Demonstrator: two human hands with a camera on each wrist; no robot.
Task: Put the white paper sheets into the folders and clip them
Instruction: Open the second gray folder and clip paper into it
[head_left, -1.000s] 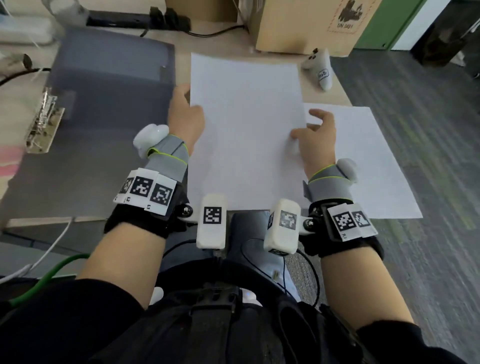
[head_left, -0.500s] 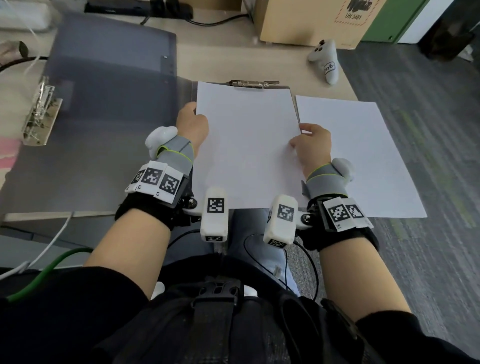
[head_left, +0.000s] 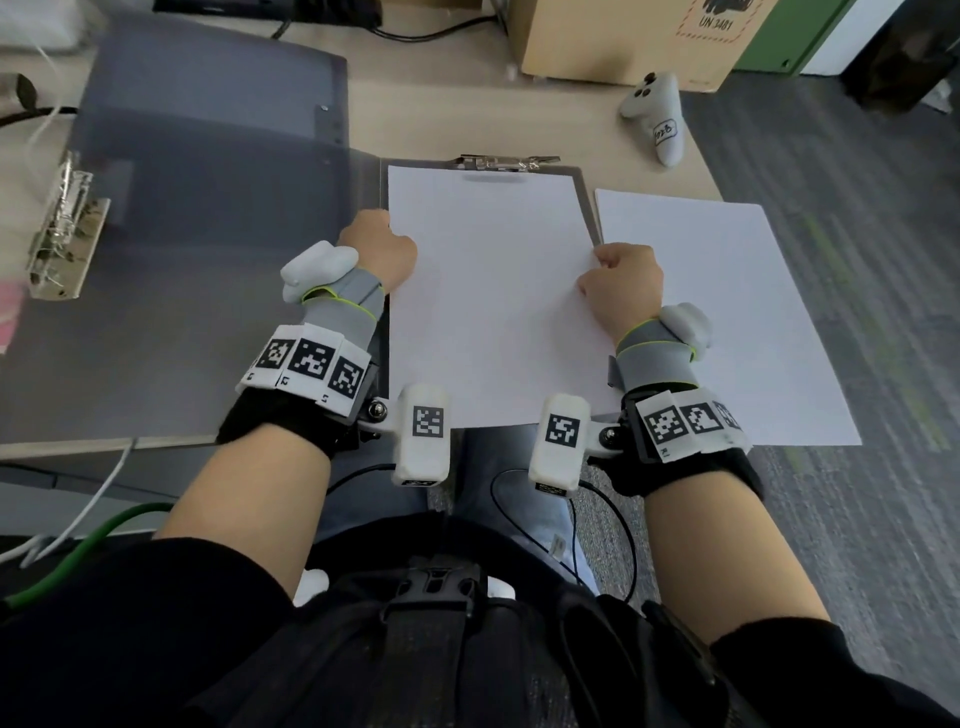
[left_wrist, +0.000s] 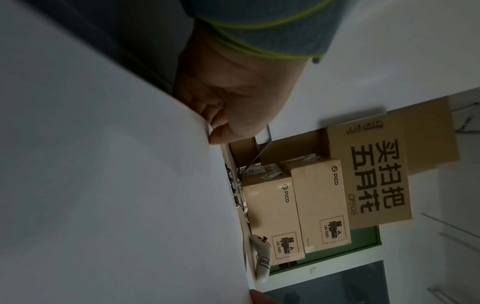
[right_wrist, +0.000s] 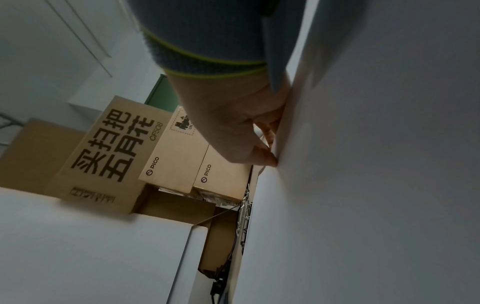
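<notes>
A white paper sheet (head_left: 493, 301) lies on the right half of an open grey folder (head_left: 208, 291), its top edge just below the metal clip (head_left: 506, 162). My left hand (head_left: 382, 249) pinches the sheet's left edge; in the left wrist view the thumb presses the sheet's (left_wrist: 103, 185) edge. My right hand (head_left: 623, 283) pinches the right edge, also seen against the sheet (right_wrist: 363, 164) in the right wrist view. More white paper (head_left: 727, 322) lies on the table to the right of the folder.
A second folder's metal clip (head_left: 65, 228) sits at the far left. A white controller (head_left: 657, 122) and cardboard boxes (head_left: 623, 47) stand at the back right. Cables trail at the back and at the near left. The table's right edge drops to grey carpet.
Both hands have drawn the sheet toward me and down onto the folder's right half, uncovering the clip at the top. The fingers have curled from spread to pinching the sheet's edges.
</notes>
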